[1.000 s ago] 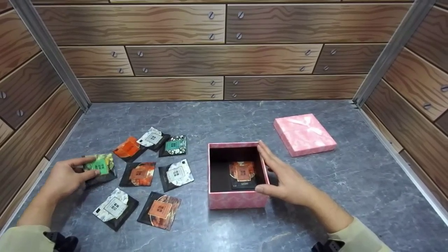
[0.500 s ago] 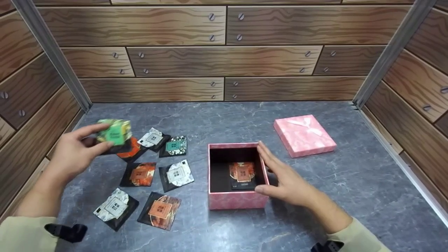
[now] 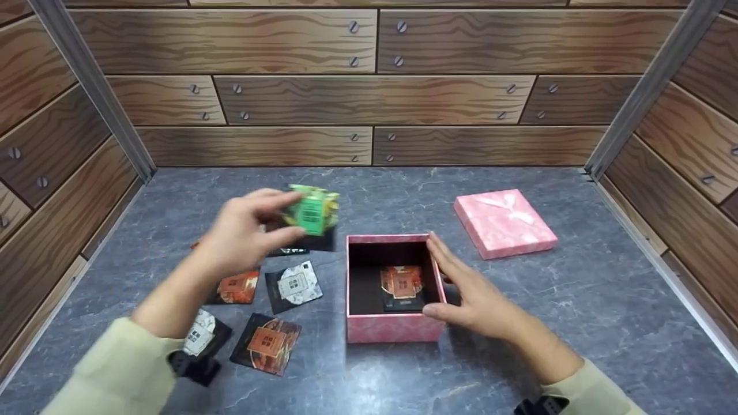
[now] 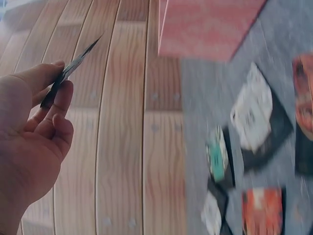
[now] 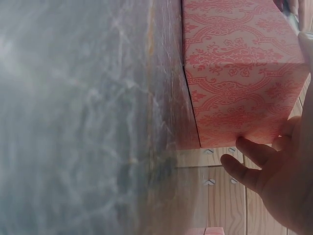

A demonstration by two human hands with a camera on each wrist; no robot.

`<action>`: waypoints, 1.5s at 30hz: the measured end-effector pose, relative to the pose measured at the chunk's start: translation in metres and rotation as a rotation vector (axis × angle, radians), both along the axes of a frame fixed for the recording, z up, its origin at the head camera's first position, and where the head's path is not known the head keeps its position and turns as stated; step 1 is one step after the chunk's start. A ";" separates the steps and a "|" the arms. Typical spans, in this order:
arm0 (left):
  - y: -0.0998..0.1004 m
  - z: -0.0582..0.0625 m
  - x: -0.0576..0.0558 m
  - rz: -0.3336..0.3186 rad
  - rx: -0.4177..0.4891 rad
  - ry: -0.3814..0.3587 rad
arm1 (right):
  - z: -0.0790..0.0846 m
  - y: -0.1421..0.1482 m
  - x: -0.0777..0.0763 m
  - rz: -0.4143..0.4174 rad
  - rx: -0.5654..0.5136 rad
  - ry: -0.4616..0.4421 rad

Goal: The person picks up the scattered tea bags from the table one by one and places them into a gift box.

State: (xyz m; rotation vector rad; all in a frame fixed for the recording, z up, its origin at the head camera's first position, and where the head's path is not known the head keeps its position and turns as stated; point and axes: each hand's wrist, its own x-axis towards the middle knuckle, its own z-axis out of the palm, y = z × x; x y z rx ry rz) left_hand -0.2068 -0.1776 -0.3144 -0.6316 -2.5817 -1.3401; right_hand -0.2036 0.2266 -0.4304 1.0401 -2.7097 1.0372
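Observation:
My left hand [image 3: 245, 233] pinches a small square sachet [image 3: 311, 218], green and yellow over black, between thumb and fingers. It hangs in the air behind and left of an open pink box [image 3: 395, 330]. In the left wrist view the pinched sachet [image 4: 68, 71] shows edge-on. Along the right side of the box lies my right hand [image 3: 473, 302], fingers stretched along the wall and thumb at the near right corner of the rim. The right wrist view shows fingertips at the pink patterned wall [image 5: 234, 98]. An orange-and-black sachet [image 3: 402, 283] lies inside the box.
Left of the box lie several more sachets, among them a white one [image 3: 295, 286], a brown-orange one [image 3: 268, 344] and an orange one [image 3: 237, 287]. My left arm hides some of them. A pink lid with a bow [image 3: 506, 223] sits at the back right. Wood-patterned walls [image 3: 369, 98] surround the tabletop.
My left hand has lifted the green sachet off the table at the far left and carried it right, towards the box. The right hand, box and lid have stayed put.

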 end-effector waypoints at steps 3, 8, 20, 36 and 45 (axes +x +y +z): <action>0.021 0.000 -0.003 -0.039 -0.021 0.003 | -0.001 0.001 -0.001 -0.003 -0.003 0.004; 0.050 -0.006 -0.007 -0.094 -0.044 -0.015 | -0.002 0.003 -0.002 0.002 -0.006 0.012; 0.098 -0.033 -0.015 -0.180 -0.122 -0.022 | -0.001 0.004 -0.001 -0.021 0.011 -0.010; 0.127 -0.052 -0.021 -0.307 -0.278 -0.035 | -0.002 0.003 0.000 -0.001 -0.016 -0.014; 0.137 -0.057 -0.025 -0.335 -0.327 -0.057 | -0.001 0.001 -0.001 0.001 -0.003 -0.001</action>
